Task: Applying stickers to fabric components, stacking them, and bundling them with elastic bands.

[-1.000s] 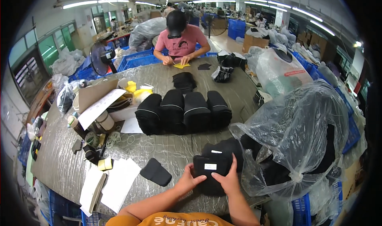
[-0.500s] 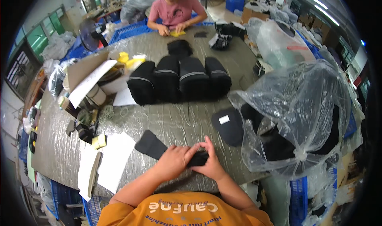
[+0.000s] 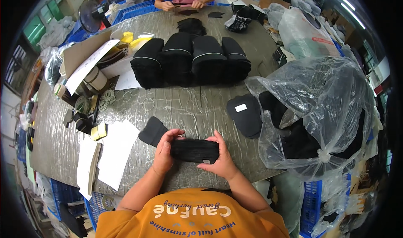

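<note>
And there sat the black stack (image 3: 194, 149), held on edge between a half-curled left hand (image 3: 163, 155) and a part-open right hand (image 3: 223, 162), clasped at both ends probably to keep its layers flush, a loose black piece (image 3: 152, 131) just beyond the left hand.

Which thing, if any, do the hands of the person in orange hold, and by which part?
A stack of black pieces, held by its ends: left hand at the left end, right hand at the right.
</note>
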`<state>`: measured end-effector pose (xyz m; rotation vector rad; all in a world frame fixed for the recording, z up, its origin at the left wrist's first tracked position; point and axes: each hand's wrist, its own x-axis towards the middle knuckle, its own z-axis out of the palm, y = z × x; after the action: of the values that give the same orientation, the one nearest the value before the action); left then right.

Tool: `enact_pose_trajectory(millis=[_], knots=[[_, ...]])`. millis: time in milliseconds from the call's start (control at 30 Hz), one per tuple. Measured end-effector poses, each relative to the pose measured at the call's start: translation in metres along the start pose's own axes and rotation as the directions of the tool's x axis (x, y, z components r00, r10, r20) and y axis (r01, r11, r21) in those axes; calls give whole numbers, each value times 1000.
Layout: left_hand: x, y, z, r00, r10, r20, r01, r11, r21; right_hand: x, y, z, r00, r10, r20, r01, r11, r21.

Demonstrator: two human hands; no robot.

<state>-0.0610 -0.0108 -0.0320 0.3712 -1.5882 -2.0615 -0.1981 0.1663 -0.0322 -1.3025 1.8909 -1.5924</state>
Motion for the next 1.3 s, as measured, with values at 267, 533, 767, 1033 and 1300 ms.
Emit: enact_pose_trajectory(millis=[267, 533, 767, 1033, 1300], knots=[[4, 32, 6, 952, 190, 239, -303, 683, 665, -6, 7, 8, 999, -10, -39, 12, 999, 50], [2, 78, 52, 810, -172, 561, -553, 96, 828, -12, 6, 5, 997, 16, -79, -11, 998, 57], [5, 78, 62, 772, -213, 599, -579, 156, 800, -7, 13, 10, 990, -51, -133, 61, 996, 72], [7, 74, 64, 792, -170, 586, -576, 108, 810, -5, 14, 14, 991, -48, -127, 49, 999, 9], [13, 66, 33, 847, -75, 527, -525, 40, 850, -10, 14, 7, 986, 14, -168, 14, 987, 162]])
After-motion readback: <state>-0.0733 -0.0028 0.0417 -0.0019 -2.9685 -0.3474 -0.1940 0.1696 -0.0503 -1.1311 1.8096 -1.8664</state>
